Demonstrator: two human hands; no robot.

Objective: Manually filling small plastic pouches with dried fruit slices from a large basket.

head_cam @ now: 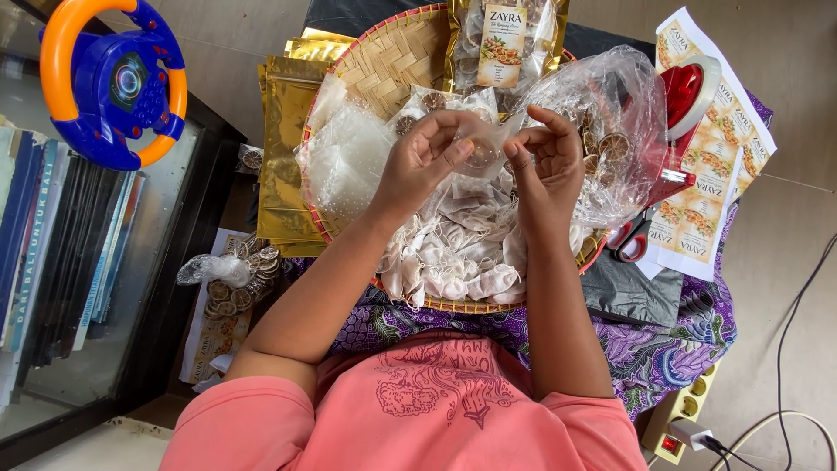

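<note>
My left hand [425,161] and my right hand [547,161] are raised over a round woven tray [392,57] on my lap. Between their fingertips they pinch a small clear pouch [482,150] with a dried citrus slice inside. Below the hands lies a heap of small white filter bags [462,257]. To the right, a clear plastic bag of dried citrus slices [610,131] leans on the tray. A pile of small clear pouches [349,161] lies at the tray's left side.
Gold foil pouches [288,148] lie left of the tray, a filled labelled pouch [501,39] at its top. Red tape dispenser [689,96], label sheets [706,183] and scissors [629,240] sit right. A toy steering wheel [113,78], books [52,244] and a power strip [680,423] are nearby.
</note>
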